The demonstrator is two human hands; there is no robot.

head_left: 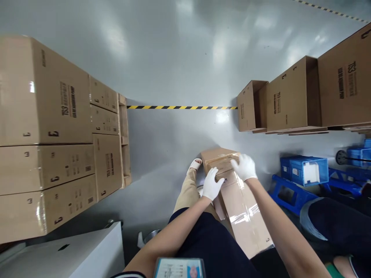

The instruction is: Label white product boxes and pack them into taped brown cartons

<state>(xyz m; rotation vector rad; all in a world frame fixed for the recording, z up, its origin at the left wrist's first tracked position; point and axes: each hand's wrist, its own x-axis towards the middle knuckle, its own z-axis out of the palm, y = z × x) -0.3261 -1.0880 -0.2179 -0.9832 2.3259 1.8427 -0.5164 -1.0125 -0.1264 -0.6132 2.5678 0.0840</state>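
Observation:
A long cardboard box (246, 216) with shiny clear tape stands against my legs. My left hand (213, 184), in a white glove, rests on its near-left edge, with the thumb apart from the fingers and nothing held. At the far right corner of the same box is my right hand (245, 167), also gloved. Its fingers are curled in and pressed together at the taped end, and what they may pinch is hidden. Strips of tape (223, 160) lie wrinkled across that end, between both hands.
Stacked cartons (66, 100) stand on a wooden pallet (125, 154) at left. Upright open cartons (286, 94) line the right. Blue crates (304, 170) and a blue step stool (286, 193) are near a seated person (336, 220). Striped tape (182, 107) crosses the floor. A white cabinet (95, 247) is lower left.

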